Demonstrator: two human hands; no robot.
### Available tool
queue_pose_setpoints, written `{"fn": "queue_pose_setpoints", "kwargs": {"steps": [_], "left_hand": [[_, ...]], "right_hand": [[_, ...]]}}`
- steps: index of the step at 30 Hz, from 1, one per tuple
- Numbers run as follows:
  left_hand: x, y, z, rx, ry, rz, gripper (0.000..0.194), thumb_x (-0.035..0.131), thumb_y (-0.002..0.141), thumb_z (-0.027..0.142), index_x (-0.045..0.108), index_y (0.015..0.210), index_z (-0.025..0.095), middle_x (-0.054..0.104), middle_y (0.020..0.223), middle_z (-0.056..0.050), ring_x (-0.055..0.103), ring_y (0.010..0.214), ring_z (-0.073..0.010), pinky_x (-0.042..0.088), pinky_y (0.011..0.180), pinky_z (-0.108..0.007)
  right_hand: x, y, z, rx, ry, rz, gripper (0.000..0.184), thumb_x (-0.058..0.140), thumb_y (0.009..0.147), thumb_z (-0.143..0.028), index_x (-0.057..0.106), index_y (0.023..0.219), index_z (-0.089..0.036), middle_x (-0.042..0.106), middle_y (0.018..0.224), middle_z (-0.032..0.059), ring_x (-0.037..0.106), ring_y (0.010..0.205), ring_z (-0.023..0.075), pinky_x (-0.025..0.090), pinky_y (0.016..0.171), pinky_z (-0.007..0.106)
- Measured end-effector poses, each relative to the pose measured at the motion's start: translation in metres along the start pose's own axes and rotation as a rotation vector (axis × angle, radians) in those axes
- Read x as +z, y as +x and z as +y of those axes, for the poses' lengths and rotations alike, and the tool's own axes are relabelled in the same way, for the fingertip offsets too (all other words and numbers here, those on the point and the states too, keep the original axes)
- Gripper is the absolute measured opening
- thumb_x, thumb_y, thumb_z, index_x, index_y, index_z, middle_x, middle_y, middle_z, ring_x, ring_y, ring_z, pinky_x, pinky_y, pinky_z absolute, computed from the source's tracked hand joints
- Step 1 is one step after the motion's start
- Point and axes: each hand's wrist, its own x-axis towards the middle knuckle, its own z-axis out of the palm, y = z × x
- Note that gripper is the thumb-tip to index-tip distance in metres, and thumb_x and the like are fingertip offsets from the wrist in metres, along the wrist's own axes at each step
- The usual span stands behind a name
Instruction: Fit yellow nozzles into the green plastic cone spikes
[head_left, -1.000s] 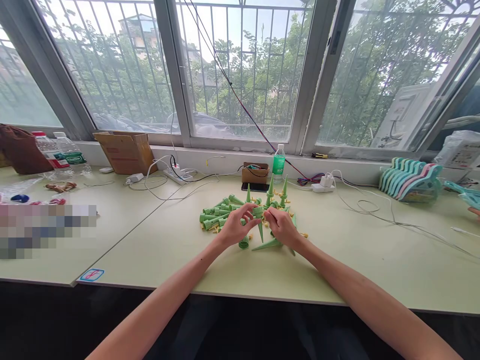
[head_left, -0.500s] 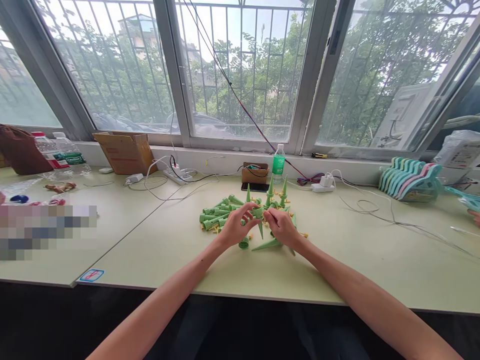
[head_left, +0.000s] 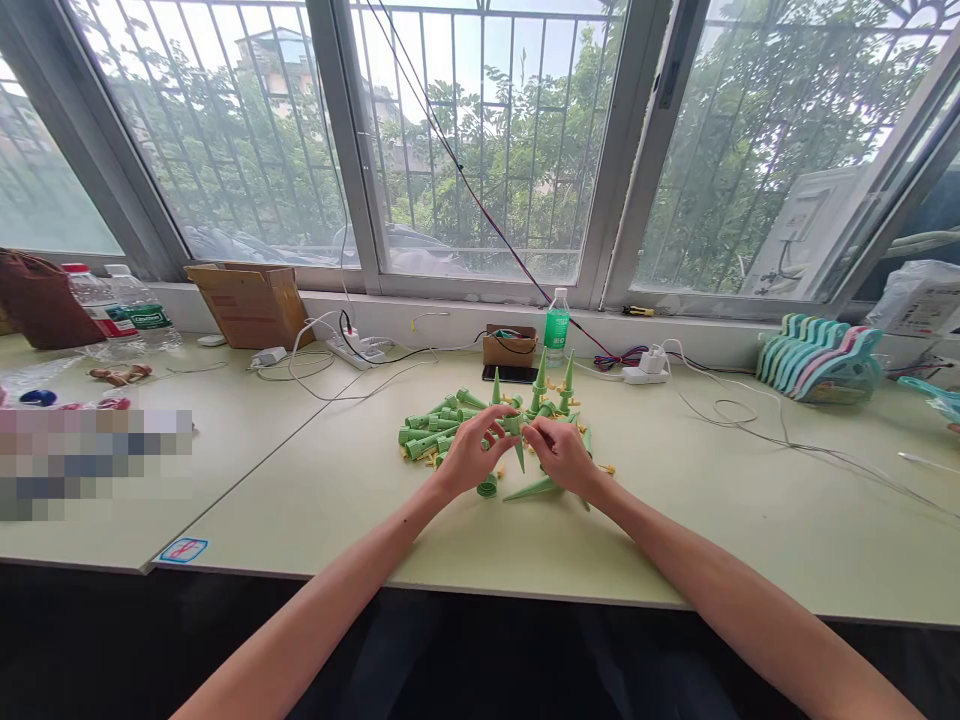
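Note:
My left hand (head_left: 474, 450) grips a green plastic watering spike (head_left: 519, 455) by its wide cap, with the pointed end downward. Against that spike's right side, my right hand (head_left: 559, 452) has its fingers pinched together; whatever sits between them is hidden. Around both hands lies a pile of green watering spikes (head_left: 427, 438) with small yellow valves. Several spikes stand point up (head_left: 541, 385) behind the hands. A loose green cap (head_left: 487, 486) rests on the table below my left hand, and one spike (head_left: 532, 489) lies flat near my right wrist.
Behind the pile are a small cardboard box (head_left: 510, 350), a dark phone (head_left: 511, 374) and a green-labelled bottle (head_left: 556, 328). Cables and a power strip (head_left: 356, 350) run along the back. Hangers (head_left: 821, 360) stand at right, a larger carton (head_left: 251, 305) at left.
My right hand has shifted slightly left, closer to the cap of the held spike. My left hand stays almost still, keeping its grip.

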Motion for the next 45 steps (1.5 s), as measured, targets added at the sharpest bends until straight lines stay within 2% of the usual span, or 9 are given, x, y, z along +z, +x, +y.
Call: {"fn": "queue_pose_setpoints", "kwargs": {"steps": [2,5,10,16,19,25,31,36,45], "left_hand": [[0.0004,0.0003,-0.0005,-0.007,-0.004,0.004,0.031,0.057,0.087,0.037,0.057,0.114,0.021,0.065,0.104,-0.006,0.060,0.077,-0.0131,0.052,0.064,-0.025],[0.0007,0.0007,-0.0018,-0.023,-0.027,-0.003,0.032,0.057,0.087,0.038,0.057,0.114,0.020,0.066,0.092,-0.005,0.061,0.077,-0.0142,0.053,0.068,-0.026],[0.0013,0.0013,-0.0042,-0.093,-0.122,-0.028,0.035,0.057,0.086,0.040,0.057,0.115,0.020,0.064,0.084,-0.004,0.061,0.078,-0.0149,0.054,0.074,-0.029],[0.0018,0.0034,-0.0053,-0.216,-0.360,-0.062,0.042,0.061,0.082,0.042,0.052,0.115,0.018,0.059,0.076,-0.001,0.057,0.066,-0.0126,0.050,0.058,-0.023],[0.0014,0.0038,-0.0049,-0.241,-0.419,-0.076,0.044,0.062,0.081,0.043,0.051,0.115,0.019,0.057,0.076,0.000,0.056,0.065,-0.0117,0.049,0.056,-0.023],[0.0007,0.0040,-0.0009,-0.230,-0.399,-0.081,0.042,0.063,0.081,0.042,0.052,0.114,0.017,0.056,0.076,0.000,0.055,0.065,-0.0114,0.048,0.057,-0.023],[0.0011,0.0022,-0.0036,-0.200,-0.318,-0.095,0.042,0.061,0.082,0.043,0.053,0.115,0.017,0.055,0.074,0.000,0.054,0.063,-0.0110,0.049,0.059,-0.024],[0.0020,0.0000,-0.0076,-0.161,-0.279,-0.157,0.039,0.055,0.087,0.042,0.049,0.118,0.019,0.055,0.074,0.001,0.053,0.062,-0.0109,0.050,0.062,-0.026],[0.0028,-0.0008,-0.0101,-0.148,-0.247,-0.172,0.038,0.053,0.088,0.042,0.048,0.119,0.019,0.053,0.071,0.002,0.050,0.060,-0.0100,0.048,0.062,-0.025]], "right_hand": [[0.0005,-0.0004,-0.0028,-0.002,0.010,-0.011,0.040,0.045,0.095,-0.043,0.039,0.063,-0.019,0.036,0.053,-0.0051,0.028,0.050,0.0087,0.026,0.050,0.023],[0.0011,-0.0006,-0.0061,-0.007,0.018,-0.015,0.041,0.048,0.093,-0.045,0.038,0.062,-0.019,0.036,0.053,-0.0049,0.028,0.051,0.0090,0.026,0.049,0.023],[0.0008,-0.0006,-0.0059,-0.030,0.017,-0.025,0.041,0.041,0.096,-0.042,0.038,0.062,-0.019,0.036,0.055,-0.0044,0.029,0.051,0.0092,0.026,0.050,0.023],[-0.0002,-0.0014,-0.0058,-0.044,0.018,-0.011,0.038,0.038,0.098,-0.038,0.042,0.066,-0.019,0.039,0.056,-0.0041,0.032,0.051,0.0091,0.028,0.052,0.022],[-0.0008,-0.0013,-0.0068,-0.046,0.017,-0.009,0.036,0.038,0.098,-0.038,0.048,0.069,-0.018,0.042,0.057,-0.0037,0.034,0.052,0.0092,0.030,0.053,0.022],[-0.0006,-0.0013,-0.0083,-0.010,0.002,-0.009,0.030,0.043,0.096,-0.040,0.057,0.081,-0.018,0.045,0.056,-0.0042,0.037,0.050,0.0095,0.031,0.052,0.022],[0.0030,-0.0020,-0.0076,0.010,0.002,-0.032,0.027,0.050,0.091,-0.042,0.050,0.077,-0.019,0.043,0.054,-0.0053,0.034,0.049,0.0095,0.031,0.050,0.023],[0.0048,-0.0024,-0.0075,0.002,0.025,-0.050,0.024,0.049,0.091,-0.038,0.046,0.076,-0.020,0.045,0.055,-0.0048,0.036,0.049,0.0095,0.030,0.049,0.022],[0.0057,-0.0022,-0.0067,0.011,0.034,-0.070,0.022,0.051,0.089,-0.036,0.046,0.076,-0.019,0.049,0.056,-0.0044,0.040,0.049,0.0091,0.030,0.049,0.022]]}}
